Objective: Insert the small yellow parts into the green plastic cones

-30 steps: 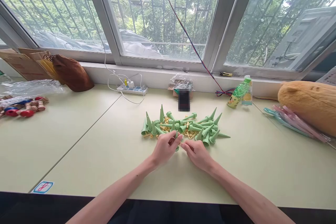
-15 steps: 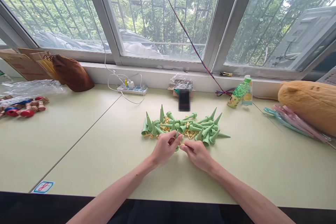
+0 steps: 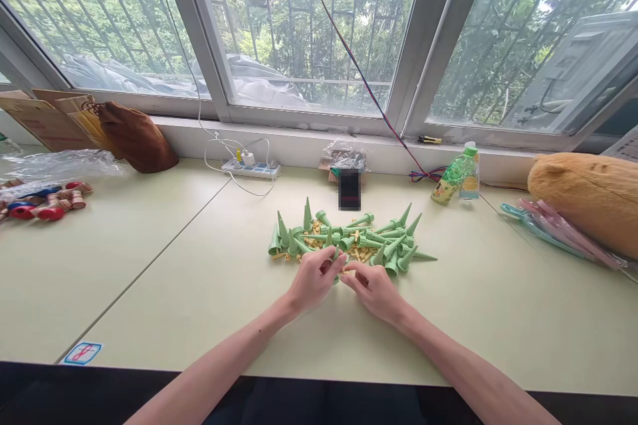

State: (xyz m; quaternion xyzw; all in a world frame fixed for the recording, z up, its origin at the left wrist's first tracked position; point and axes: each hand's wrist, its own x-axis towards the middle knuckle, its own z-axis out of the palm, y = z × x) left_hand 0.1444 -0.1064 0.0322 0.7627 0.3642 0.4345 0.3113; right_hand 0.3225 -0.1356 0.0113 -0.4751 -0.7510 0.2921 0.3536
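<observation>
My left hand [image 3: 310, 279] is closed around a green plastic watering spike [image 3: 336, 252], whose tip pokes up above the fingers while most of it is hidden. Close against it, my right hand [image 3: 375, 291] has thumb and forefinger on a small yellow valve piece [image 3: 343, 270] at the spike's side. Whether the valve sits in the spike cannot be made out. Just beyond both hands lies a heap of similar green spikes [image 3: 393, 260], some upright on their wide ends and others on their sides. Small yellow valve pieces [image 3: 362, 254] are scattered among them.
Behind the heap are a dark blurred block [image 3: 349, 190] and a small carton [image 3: 329, 163]. A power strip [image 3: 252, 169] with white cables, a green bottle [image 3: 452, 176] and a plush [image 3: 583, 192] line the back. Wooden toys [image 3: 50, 202] lie at left.
My right thumb and forefinger have shifted slightly around the yellow valve piece, the forefinger now higher. My left hand and the heap stay put.
</observation>
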